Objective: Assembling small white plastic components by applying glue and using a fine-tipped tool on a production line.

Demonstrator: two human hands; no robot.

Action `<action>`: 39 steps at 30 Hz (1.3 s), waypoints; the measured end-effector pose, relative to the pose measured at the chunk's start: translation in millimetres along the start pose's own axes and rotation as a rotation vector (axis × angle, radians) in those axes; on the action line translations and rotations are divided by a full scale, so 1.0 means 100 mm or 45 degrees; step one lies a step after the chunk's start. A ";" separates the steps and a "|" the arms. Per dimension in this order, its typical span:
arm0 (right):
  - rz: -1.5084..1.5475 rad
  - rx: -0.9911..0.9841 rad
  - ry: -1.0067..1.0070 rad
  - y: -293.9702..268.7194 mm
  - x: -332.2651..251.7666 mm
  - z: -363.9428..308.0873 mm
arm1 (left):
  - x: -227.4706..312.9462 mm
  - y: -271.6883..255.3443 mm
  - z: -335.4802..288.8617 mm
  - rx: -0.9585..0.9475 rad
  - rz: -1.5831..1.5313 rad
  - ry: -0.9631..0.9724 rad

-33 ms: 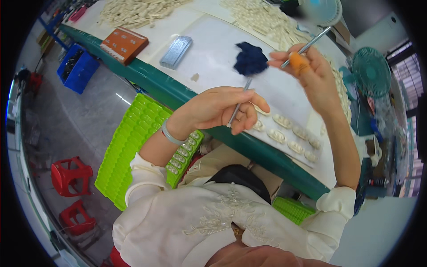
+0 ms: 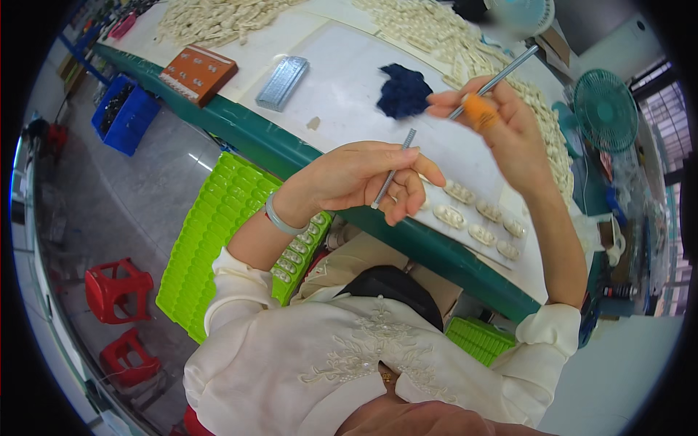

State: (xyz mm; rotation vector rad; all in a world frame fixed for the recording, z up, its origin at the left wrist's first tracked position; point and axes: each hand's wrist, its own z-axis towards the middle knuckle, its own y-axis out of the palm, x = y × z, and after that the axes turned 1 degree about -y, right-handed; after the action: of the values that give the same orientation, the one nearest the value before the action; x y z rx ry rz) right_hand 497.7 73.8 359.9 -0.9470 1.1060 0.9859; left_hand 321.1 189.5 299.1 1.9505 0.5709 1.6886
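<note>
The person is sitting at a white counter (image 2: 342,80) with a green edge. The left hand (image 2: 363,174) is holding a short thin metal rod (image 2: 392,178) above the near edge of the counter. Its fingers are curling narrow around the rod, pinching it so it is slanting up. The right hand (image 2: 502,123) is lifting a longer metal rod (image 2: 498,80) farther away, to the right. Those fingers are closing tight on it, and one is wearing an orange finger cover (image 2: 478,110), probably for better grip. A tray of small cream pieces (image 2: 476,218) is lying just under both hands, likely to keep them close. A dark blue cloth (image 2: 403,91) is resting farther back.
</note>
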 end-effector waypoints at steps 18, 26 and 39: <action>0.248 -0.122 0.263 -0.31 0.34 -0.49 | -0.23 0.23 0.19 0.092 0.211 -0.015; -0.581 -0.182 -0.238 0.01 0.49 -0.39 | -0.29 -0.02 0.25 0.311 0.605 0.111; -1.534 -0.047 -0.446 -0.54 1.06 0.82 | -0.33 -0.60 0.09 0.596 0.081 0.180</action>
State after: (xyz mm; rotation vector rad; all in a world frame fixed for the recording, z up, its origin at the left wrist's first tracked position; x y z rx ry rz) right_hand 587.2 151.5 278.1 -1.1644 0.0981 0.1406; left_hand 325.4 216.0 236.0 2.1887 1.0454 1.8688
